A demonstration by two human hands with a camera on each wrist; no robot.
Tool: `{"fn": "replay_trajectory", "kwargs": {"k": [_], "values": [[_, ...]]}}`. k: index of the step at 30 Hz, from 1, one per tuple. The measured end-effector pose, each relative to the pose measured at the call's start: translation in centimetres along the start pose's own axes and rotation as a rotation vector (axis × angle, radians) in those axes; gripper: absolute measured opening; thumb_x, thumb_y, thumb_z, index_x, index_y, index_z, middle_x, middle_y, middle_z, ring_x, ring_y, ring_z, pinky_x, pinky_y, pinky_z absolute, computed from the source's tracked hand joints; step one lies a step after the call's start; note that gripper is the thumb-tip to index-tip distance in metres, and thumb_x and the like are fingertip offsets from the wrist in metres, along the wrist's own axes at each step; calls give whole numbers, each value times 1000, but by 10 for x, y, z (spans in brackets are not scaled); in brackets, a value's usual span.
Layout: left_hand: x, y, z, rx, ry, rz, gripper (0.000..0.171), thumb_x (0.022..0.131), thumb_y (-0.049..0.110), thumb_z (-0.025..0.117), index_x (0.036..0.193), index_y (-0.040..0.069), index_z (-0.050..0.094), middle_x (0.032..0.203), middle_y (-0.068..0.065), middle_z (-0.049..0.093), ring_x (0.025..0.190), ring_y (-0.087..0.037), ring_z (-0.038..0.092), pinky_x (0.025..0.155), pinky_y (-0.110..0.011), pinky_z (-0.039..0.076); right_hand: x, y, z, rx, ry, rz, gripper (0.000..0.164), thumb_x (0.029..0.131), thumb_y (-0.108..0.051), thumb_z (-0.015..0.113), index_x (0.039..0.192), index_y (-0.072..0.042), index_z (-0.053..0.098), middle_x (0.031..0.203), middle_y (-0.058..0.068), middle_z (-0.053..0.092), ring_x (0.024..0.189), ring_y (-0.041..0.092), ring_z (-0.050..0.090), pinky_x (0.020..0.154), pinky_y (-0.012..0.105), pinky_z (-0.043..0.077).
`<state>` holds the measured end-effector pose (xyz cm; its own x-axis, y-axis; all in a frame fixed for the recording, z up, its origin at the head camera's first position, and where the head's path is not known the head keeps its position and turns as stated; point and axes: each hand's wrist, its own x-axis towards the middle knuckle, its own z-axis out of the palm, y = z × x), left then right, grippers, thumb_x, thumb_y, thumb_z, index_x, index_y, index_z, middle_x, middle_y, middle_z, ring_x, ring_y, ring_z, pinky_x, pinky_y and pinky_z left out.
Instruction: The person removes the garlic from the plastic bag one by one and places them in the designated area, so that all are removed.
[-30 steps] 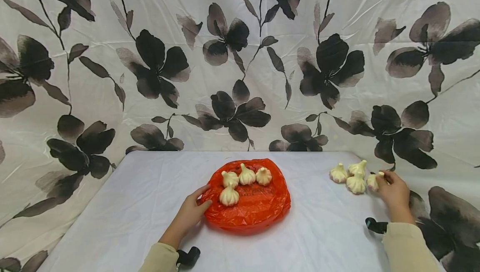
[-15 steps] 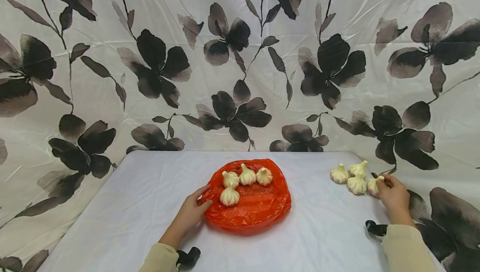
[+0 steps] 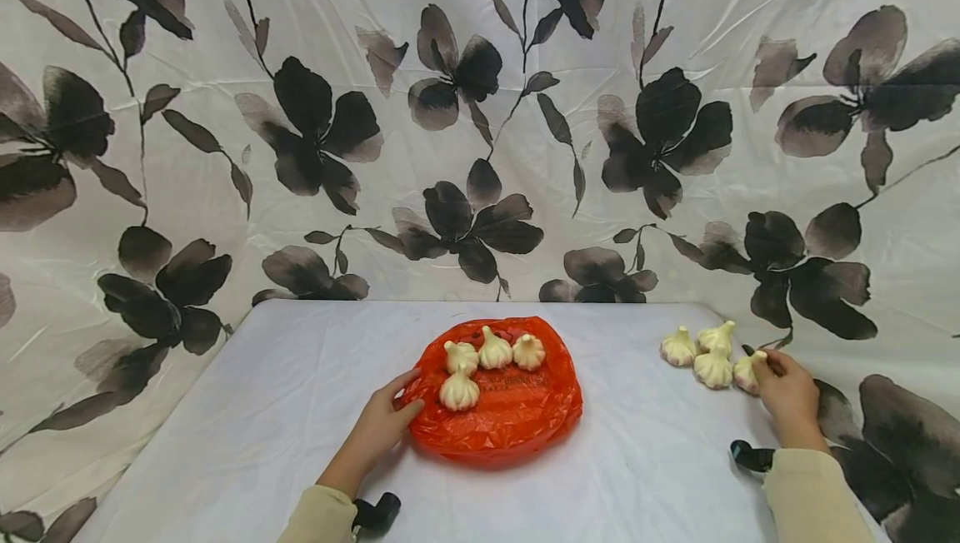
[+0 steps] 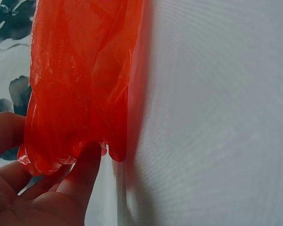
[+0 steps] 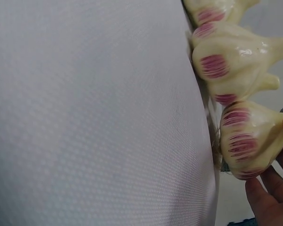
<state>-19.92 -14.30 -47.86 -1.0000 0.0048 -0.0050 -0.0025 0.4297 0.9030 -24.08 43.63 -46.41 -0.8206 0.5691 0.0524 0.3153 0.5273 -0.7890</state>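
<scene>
In the head view my left hand holds the left edge of a red plastic bag, thumb and fingers either side of it. The left wrist view shows the thumb against the crinkled bag. Several white garlic bulbs sit on the bag. Far to the right, my right hand pinches a garlic bulb at the right of a small cluster. In the right wrist view, this purple-streaked bulb touches its neighbour; fingertips rest against its base.
Other garlic bulbs stand close together beside the pinched one, near the right edge of the white-covered table. A pale cloth with dark flowers hangs behind the table. A dark wrist mount sits at the left sleeve.
My right hand has lowered slightly with the pinched garlic bulb, which stands a little lower than a second ago. The left hand, the bag and the bulbs on it have stayed in place.
</scene>
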Motion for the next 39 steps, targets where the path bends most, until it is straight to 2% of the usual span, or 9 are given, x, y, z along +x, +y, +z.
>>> {"fn": "replay_trajectory", "kwargs": {"k": [7, 11, 19, 24, 31, 36, 39], "values": [[0, 0, -1, 0, 0, 5, 53, 93, 13, 60, 144, 16, 46, 147, -20, 44, 123, -33, 55, 97, -43, 53, 2, -2, 0, 20, -35, 30, 52, 102, -27, 42, 149, -4, 35, 150, 24, 38, 137, 46, 36, 107, 58, 37], [0, 0, -1, -12, -7, 1, 53, 93, 13, 60, 145, 17, 46, 147, -20, 44, 123, -32, 56, 96, -42, 53, 1, -4, -2, 4, -24, 3, 51, 101, -26, 43, 146, -2, 39, 149, 24, 39, 137, 46, 35, 107, 58, 36], [1, -1, -1, -17, -6, 3, 53, 93, 13, 59, 145, 16, 46, 147, -20, 44, 123, -33, 56, 96, -42, 53, 2, -15, -4, 34, -16, 19, 56, 100, -34, 43, 148, -6, 37, 154, 20, 34, 141, 44, 30, 110, 60, 31], [1, -1, -1, -8, -7, 0, 53, 94, 13, 59, 145, 17, 46, 147, -20, 44, 126, -34, 54, 97, -44, 52, 3, -22, -4, 1, 2, -32, 55, 100, -34, 45, 146, -7, 40, 152, 21, 37, 139, 47, 31, 110, 63, 28], [1, 0, -4, 2, -4, 1, 52, 95, 14, 58, 145, 18, 46, 148, -19, 44, 129, -34, 51, 101, -46, 49, 0, -35, -3, -42, -2, -104, 55, 100, -36, 44, 147, -7, 39, 151, 22, 38, 136, 49, 33, 107, 64, 30], [1, 1, -4, -3, -4, 3, 52, 95, 14, 58, 145, 17, 46, 148, -18, 44, 127, -34, 52, 99, -45, 51, -5, -46, -2, -40, 10, -163, 52, 100, -34, 45, 144, -6, 43, 149, 22, 40, 136, 49, 34, 107, 62, 30], [1, 2, -5, -11, -4, 1, 52, 94, 13, 58, 145, 17, 46, 147, -19, 44, 125, -33, 54, 97, -43, 52, -8, -54, -2, -21, -12, -171, 53, 100, -34, 45, 144, -5, 43, 151, 21, 37, 137, 49, 31, 108, 63, 30]]}}
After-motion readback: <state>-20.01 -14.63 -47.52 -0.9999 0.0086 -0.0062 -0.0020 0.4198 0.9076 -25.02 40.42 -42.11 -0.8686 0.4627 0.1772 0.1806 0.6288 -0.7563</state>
